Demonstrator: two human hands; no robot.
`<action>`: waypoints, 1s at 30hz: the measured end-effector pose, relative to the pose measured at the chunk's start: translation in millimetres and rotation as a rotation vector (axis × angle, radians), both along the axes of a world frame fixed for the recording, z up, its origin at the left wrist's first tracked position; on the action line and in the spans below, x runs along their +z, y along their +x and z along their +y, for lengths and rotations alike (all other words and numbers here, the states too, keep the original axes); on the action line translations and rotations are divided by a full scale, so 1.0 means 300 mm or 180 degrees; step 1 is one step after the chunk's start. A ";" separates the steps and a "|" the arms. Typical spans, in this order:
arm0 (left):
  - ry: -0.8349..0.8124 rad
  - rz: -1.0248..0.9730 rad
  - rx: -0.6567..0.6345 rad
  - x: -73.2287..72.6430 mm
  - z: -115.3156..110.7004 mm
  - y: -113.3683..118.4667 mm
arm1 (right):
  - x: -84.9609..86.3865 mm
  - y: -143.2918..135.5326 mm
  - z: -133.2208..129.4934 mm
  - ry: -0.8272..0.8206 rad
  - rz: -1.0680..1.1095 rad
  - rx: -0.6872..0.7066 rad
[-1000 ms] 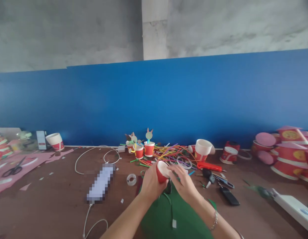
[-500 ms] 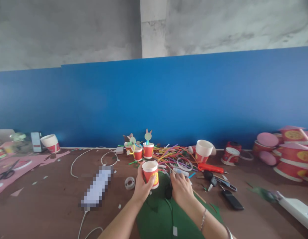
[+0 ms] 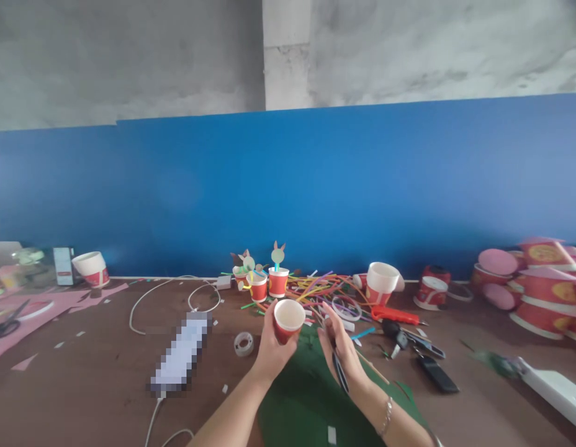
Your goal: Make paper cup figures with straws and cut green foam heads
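My left hand [image 3: 275, 347] is wrapped round a red and white paper cup [image 3: 286, 331], its open mouth tipped towards me. To the right, my right hand [image 3: 342, 351] is closed on a pair of scissors [image 3: 340, 372]. The black handles show below the palm, while the fingers mostly hide the blades. A small gap separates the scissors from the cup. Under both hands lies a dark green sheet [image 3: 301, 397]. Behind the held cup stand small red cups, one of which [image 3: 278, 284] carries a rabbit-head cutout [image 3: 277, 255] on blue sticks.
Colourful pipe cleaners [image 3: 316, 287] are heaped at the back. A tape roll [image 3: 244, 344] and a phone [image 3: 180, 354] on a cable lie left. Rightward are a white cup [image 3: 382, 282], a red-handled tool [image 3: 395, 315], keys [image 3: 398, 343] and a glue gun [image 3: 553, 391].
My right hand has lifted the scissors off the green sheet and turned so its palm faces left. My left hand has tilted the cup towards me, showing more of its inside.
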State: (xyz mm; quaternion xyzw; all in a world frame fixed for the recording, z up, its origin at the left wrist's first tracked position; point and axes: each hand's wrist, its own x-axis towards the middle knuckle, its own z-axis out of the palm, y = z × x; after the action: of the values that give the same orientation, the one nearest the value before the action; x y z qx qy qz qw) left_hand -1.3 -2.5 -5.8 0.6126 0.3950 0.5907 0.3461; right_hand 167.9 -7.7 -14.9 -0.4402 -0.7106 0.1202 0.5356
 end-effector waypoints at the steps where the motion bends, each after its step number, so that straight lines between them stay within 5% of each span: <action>1: 0.0067 0.0104 0.0032 0.001 -0.001 0.002 | 0.005 -0.002 -0.005 -0.0049 0.0011 0.0073; 12: 0.0403 0.0629 -0.0144 -0.016 -0.007 0.012 | 0.018 0.004 -0.026 -0.0085 -0.0280 0.0660; 21: -0.0028 0.0146 0.0022 0.009 -0.006 0.012 | -0.011 0.009 -0.004 -0.0249 0.0150 0.0336; 28: -0.0592 -0.0500 -0.1072 -0.003 -0.007 0.010 | 0.002 0.013 0.006 -0.0099 -0.0186 0.0340; 30: -0.0656 -0.0533 -0.1099 -0.013 -0.004 0.014 | 0.009 0.013 -0.002 0.0026 -0.0382 0.0339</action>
State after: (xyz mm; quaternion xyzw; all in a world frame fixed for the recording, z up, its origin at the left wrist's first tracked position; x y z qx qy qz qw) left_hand 2.8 -3.7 -9.6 0.5814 0.3123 0.5280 0.5345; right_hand 171.7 -8.3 -12.2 -0.4059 -0.7643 0.1190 0.4867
